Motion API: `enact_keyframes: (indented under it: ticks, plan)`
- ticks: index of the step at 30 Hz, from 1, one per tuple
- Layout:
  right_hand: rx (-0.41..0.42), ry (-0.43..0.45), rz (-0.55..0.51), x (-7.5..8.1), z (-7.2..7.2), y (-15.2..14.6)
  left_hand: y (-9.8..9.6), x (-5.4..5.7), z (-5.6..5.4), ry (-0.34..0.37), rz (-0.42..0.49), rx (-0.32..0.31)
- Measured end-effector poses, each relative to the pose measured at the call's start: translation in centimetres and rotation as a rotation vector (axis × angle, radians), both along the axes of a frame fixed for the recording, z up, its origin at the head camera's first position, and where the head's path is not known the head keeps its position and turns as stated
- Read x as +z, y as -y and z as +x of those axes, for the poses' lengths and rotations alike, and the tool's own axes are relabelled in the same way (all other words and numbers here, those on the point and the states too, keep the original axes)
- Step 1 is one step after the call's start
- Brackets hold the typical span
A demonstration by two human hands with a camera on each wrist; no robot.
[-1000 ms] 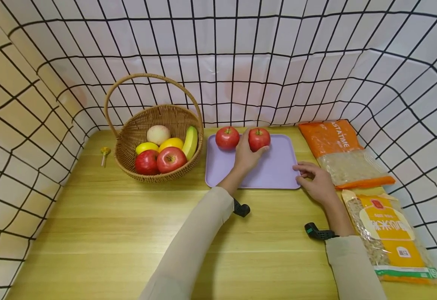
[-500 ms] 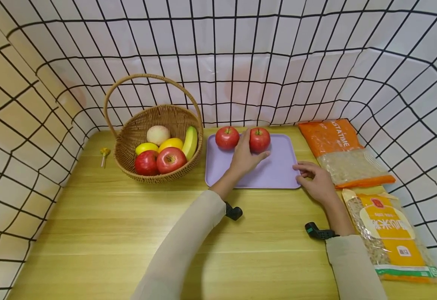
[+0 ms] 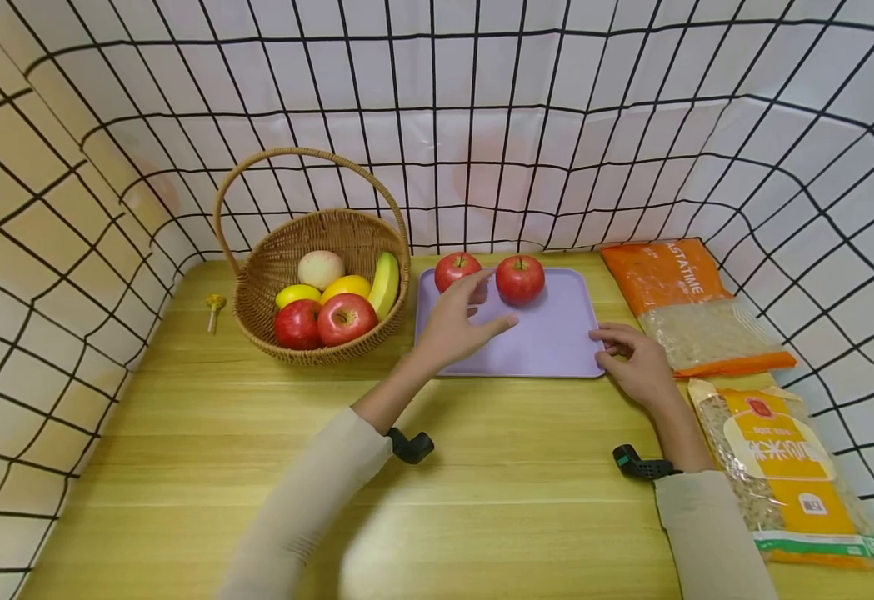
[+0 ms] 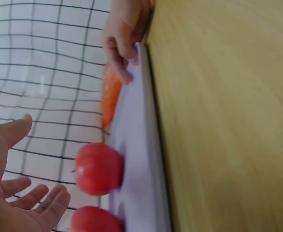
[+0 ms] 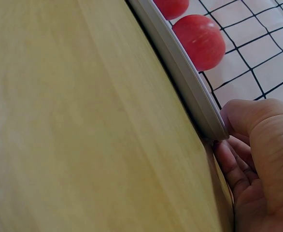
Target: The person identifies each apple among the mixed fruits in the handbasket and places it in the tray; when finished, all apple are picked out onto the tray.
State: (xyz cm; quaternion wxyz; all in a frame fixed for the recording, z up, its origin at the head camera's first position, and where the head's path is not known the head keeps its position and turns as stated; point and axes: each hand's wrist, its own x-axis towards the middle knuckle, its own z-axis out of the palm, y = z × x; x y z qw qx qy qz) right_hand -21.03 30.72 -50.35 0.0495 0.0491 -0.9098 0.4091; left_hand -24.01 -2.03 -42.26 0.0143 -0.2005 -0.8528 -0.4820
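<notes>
A lilac tray (image 3: 549, 342) lies on the table with two red apples on it. The right apple (image 3: 520, 279) stands free of my hands. My left hand (image 3: 455, 325) hovers over the tray's left part, thumb and fingers spread with nothing between them. It partly covers the left apple (image 3: 455, 268) in the head view. Both apples also show beside the spread left fingers (image 4: 47, 208) in the left wrist view. My right hand (image 3: 639, 367) pinches the tray's front right corner, its thumb (image 5: 238, 116) at the rim and other fingers low beneath it.
Left of the tray stands a wicker basket (image 3: 317, 358) with a tall handle, holding apples, a banana and other fruit. A yellow lollipop (image 3: 215, 308) lies left of it. An orange bag (image 3: 687, 292) and a yellow grain bag (image 3: 781, 467) lie on the right. Gridded cloth walls surround the table.
My left hand has let go of the right apple and drawn back to the left, toward the front, its fingers spreading. My right hand stays at the tray's corner.
</notes>
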Motion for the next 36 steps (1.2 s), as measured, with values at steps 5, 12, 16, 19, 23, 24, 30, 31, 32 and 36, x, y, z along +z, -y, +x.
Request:
enact_keyframes:
  ticks: [5,12,16,19,23,24,30,31,32,36]
  plan:
    - [-0.003,0.001,0.019,0.1,0.1,0.0,2.7,1.2,1.9,-0.081,0.035,-0.012]
    - [-0.002,-0.005,0.022,0.1,0.1,0.0,6.9,3.0,3.9,-0.223,-0.019,0.058]
    - [-0.002,-0.009,0.021,0.1,0.1,0.0,9.5,3.8,4.7,-0.3,-0.053,0.112]
    - [0.001,-0.016,0.012,0.0,0.1,0.0,11.3,4.0,5.0,-0.341,-0.045,0.144]
    - [0.002,-0.018,-0.004,-0.2,0.1,0.0,13.3,4.1,5.3,-0.368,-0.032,0.186]
    - [0.001,-0.017,-0.005,-0.2,0.1,0.0,13.7,4.1,5.3,-0.368,-0.031,0.198]
    - [-0.008,-0.003,0.012,-0.4,0.0,-0.1,15.7,3.9,5.3,-0.36,-0.059,0.249]
    - [-0.007,0.0,0.012,-0.4,-0.1,-0.1,16.0,3.8,5.2,-0.363,-0.067,0.253]
    - [-0.008,0.003,0.017,-0.4,-0.1,0.0,16.2,3.8,5.2,-0.365,-0.072,0.256]
    - [-0.008,0.005,0.025,-0.3,-0.1,-0.1,16.9,3.6,4.9,-0.356,-0.089,0.256]
